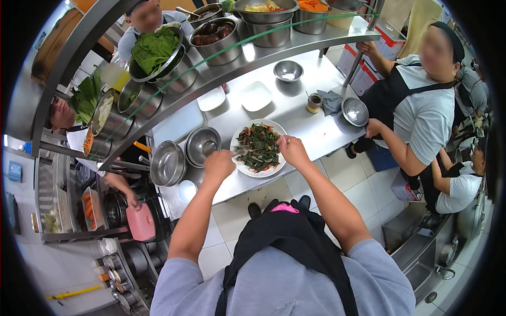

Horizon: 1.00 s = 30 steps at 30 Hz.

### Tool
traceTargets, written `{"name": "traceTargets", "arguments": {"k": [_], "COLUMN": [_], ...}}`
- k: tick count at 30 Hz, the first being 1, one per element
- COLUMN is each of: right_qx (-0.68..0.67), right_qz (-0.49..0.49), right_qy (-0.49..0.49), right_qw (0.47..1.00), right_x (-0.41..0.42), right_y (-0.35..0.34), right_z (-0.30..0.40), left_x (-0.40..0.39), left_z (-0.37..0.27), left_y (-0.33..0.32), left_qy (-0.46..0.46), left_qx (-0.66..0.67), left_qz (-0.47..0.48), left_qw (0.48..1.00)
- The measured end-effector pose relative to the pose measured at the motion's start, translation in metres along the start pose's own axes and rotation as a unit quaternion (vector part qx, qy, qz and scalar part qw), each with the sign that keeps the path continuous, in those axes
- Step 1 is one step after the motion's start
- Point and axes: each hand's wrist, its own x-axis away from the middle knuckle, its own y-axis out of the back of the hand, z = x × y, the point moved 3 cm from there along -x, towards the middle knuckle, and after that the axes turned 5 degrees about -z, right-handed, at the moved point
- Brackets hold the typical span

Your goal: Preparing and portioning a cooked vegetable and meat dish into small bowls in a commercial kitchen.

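Observation:
A round white plate holds dark green leafy vegetables with orange-red strips and pale pieces. At its left rim, my left hand is closed on what looks like a metal utensil, blurred, its end at the food. My right hand is at the plate's right side, fingertips bunched by the greens; whether they grip anything is unclear. Left of the plate are nested metal bowls, a larger metal bowl and a small white bowl.
Beyond the plate are white dishes, a metal bowl, a small jar and a grey cloth. An overhead shelf bears food containers. At right, a person holds another metal bowl; others stand across and left.

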Motion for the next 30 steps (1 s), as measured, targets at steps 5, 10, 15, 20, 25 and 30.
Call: {"name": "traceTargets", "arguments": {"k": [5,10,15,20,25,30], "right_qx": [-0.018,0.087,0.125,0.035,0.102,0.113], "right_qz": [0.039,0.015,0.034,0.061,0.061,-0.002], "right_qy": [-0.015,0.079,0.02,-0.01,0.05,0.016], "right_qw": [0.999,0.993,0.991,0.998,0.992,0.993], "right_x": [-0.019,-0.013,-0.009,-0.015,-0.017,-0.024], "right_y": [0.0,0.024,-0.018,-0.005,0.007,0.017], "right_z": [-0.007,0.039,-0.005,-0.004,0.038,0.035], "left_x": [0.001,0.002,-0.004,0.002,0.011,-0.009], "left_z": [-0.045,-0.034,0.015,-0.015,-0.055,-0.031], "left_y": [0.029,0.055,-0.038,0.007,0.069,0.051], "left_qy": [-0.022,-0.06,0.062,0.07,-0.024,-0.072], "left_qx": [-0.013,-0.083,0.132,0.122,-0.038,-0.068], "left_qz": [0.02,-0.001,0.053,0.051,0.024,-0.028], "left_qw": [0.999,0.995,0.988,0.989,0.999,0.995]}}
